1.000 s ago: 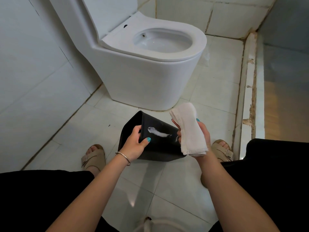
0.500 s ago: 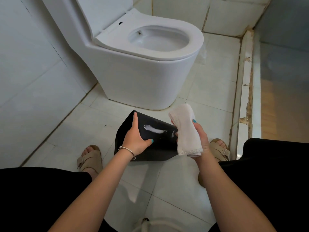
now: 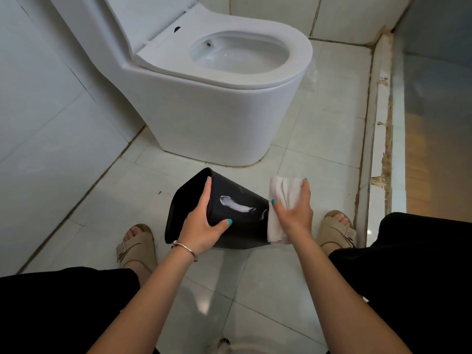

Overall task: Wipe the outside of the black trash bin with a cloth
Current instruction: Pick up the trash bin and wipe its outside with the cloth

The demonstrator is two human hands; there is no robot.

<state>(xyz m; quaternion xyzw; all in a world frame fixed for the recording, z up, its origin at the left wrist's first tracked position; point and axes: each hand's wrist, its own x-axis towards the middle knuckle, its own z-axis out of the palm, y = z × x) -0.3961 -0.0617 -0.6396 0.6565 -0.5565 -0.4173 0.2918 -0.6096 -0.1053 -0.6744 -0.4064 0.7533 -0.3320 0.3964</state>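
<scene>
The black trash bin (image 3: 240, 226) lies on its side in the air between my knees, its open mouth to the left. A white smear streaks its upper face. My left hand (image 3: 204, 224) grips the bin near the rim, fingers over the top and thumb on the side. My right hand (image 3: 293, 213) presses a folded white cloth (image 3: 279, 192) flat against the bin's right end, the base. The cloth hangs down past the bin's lower edge.
A white toilet (image 3: 219, 98) stands just beyond the bin, seat down. A tiled wall (image 3: 38, 111) closes the left side, a raised sill (image 3: 380, 149) the right. My sandalled feet (image 3: 138, 246) rest on the tiled floor either side of the bin.
My right hand has turned palm-down and laid the cloth against the bin's base end. My left hand has shifted its grip, fingers reaching over the top of the bin.
</scene>
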